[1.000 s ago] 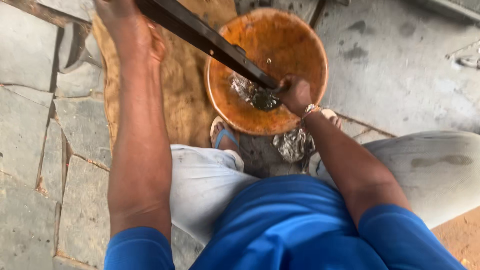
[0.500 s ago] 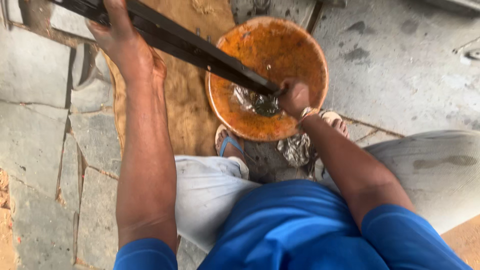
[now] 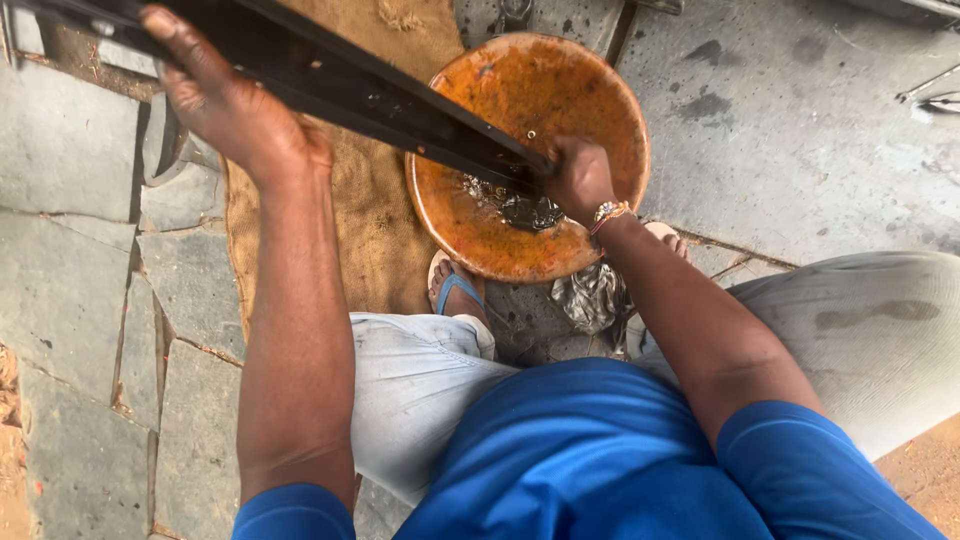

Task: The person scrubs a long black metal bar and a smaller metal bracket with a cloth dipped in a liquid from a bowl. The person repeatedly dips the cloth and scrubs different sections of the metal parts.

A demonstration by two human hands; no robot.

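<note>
Two hands hold one long black bar [image 3: 330, 85]. Your left hand [image 3: 225, 100] is closed around it up and left of the orange bowl [image 3: 590, 95], over the burlap mat [image 3: 370, 220]. Your right hand [image 3: 578, 180] is clenched at the bar's lower end, inside the bowl, just above a dark wet lump [image 3: 530, 212] on the bowl's bottom. A crumpled silvery wrapper [image 3: 590, 297] lies just below the bowl's rim, between your sandalled foot [image 3: 455, 295] and your right forearm.
</note>
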